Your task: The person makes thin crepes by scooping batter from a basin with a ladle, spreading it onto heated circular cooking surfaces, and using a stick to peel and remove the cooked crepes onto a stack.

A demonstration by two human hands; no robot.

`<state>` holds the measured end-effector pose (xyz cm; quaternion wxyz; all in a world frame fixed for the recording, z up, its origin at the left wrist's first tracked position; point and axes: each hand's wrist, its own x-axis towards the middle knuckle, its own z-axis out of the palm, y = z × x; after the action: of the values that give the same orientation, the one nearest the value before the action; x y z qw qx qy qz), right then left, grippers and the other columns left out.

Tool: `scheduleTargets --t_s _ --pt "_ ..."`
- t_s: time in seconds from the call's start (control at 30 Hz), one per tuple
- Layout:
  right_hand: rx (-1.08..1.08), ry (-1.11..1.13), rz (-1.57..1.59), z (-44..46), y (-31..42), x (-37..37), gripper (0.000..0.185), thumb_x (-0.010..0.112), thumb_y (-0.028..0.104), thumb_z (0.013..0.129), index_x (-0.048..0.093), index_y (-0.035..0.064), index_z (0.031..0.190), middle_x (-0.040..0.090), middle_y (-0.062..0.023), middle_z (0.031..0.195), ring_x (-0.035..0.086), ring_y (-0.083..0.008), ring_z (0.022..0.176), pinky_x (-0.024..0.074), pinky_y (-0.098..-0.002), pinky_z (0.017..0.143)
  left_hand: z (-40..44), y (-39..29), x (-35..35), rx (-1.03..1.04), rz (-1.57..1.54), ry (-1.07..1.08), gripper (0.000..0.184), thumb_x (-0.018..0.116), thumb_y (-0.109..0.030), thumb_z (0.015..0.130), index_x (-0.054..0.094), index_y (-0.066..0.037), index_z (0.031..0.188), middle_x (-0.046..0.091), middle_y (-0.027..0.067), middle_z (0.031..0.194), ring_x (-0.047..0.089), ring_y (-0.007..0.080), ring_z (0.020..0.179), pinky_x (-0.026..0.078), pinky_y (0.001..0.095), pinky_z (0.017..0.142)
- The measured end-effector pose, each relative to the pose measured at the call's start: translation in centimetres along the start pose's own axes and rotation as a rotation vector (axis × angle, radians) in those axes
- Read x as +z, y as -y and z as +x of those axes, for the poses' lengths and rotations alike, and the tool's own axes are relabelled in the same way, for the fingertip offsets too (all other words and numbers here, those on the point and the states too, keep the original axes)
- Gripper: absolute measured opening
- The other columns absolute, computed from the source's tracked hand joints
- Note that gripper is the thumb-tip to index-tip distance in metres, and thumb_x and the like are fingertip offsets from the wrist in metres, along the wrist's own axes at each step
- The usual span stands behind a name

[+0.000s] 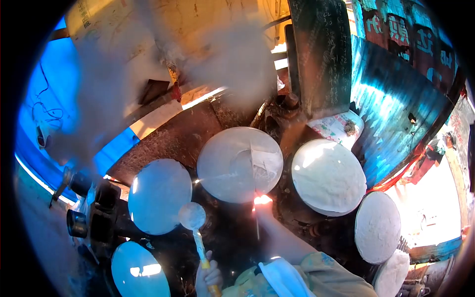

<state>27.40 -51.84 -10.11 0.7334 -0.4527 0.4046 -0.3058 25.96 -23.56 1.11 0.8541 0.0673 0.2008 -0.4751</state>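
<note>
My left hand (206, 279) is closed around the yellow handle of a ladle (192, 216). The ladle's round, whitish bowl overlaps the lower right edge of a white disc (159, 193). Further forward, my right hand (263, 202) reaches the near edge of the large middle white disc (225, 171). Bright glare washes out its fingers. A thin stick (257, 227) passes through that hand and seems to run up over the disc. On the disc's right half lies a creased, thin white layer (265, 166).
More white discs stand around: one (329, 177) at right, another (377, 227) beyond it, one (140, 270) at lower left. Steam (232, 64) blurs the upper left. A dark board with writing (324, 59) stands at the back. Dark metal fittings (94, 208) are at left.
</note>
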Motion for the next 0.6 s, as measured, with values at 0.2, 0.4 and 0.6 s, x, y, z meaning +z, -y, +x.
scheduleTargets --t_s 0.2,0.4,0.6 --pt "-0.052 -0.213 0.037 1.3 -2.5 -5.4 0.021 0.05 0.016 0.087 0.052 0.0044 0.07 0.045 0.0001 0.051 0.04 -0.0079 0.038 0.0295 -0.0247 0.032 1.0 -0.1 -1.1 -0.079 0.007 0.071 0.036 0.038 -0.006 0.091 0.039 -0.004 0.127 0.042 0.006 0.076 0.04 0.0054 0.048 0.038 0.0157 0.04" --pt "0.13 0.056 0.093 0.7 0.8 -1.7 0.018 0.049 0.005 0.081 0.044 0.0086 0.064 0.041 -0.0004 0.046 0.04 -0.0108 0.033 0.0323 -0.0258 0.029 1.4 0.6 0.6 -0.074 0.064 0.031 0.038 0.039 -0.006 0.091 0.035 -0.004 0.129 0.042 0.0059 0.077 0.04 0.0053 0.048 0.039 0.0157 0.041" --pt "0.089 -0.068 -0.001 -0.6 1.6 -5.2 0.009 0.053 0.009 0.082 0.05 0.0082 0.074 0.041 0.0006 0.047 0.037 -0.0091 0.031 0.0288 -0.0241 0.028 1.8 -0.4 -1.1 -0.101 0.056 0.149 0.047 0.041 0.007 0.082 0.036 -0.005 0.127 0.042 0.0053 0.079 0.04 0.0041 0.049 0.039 0.014 0.041"
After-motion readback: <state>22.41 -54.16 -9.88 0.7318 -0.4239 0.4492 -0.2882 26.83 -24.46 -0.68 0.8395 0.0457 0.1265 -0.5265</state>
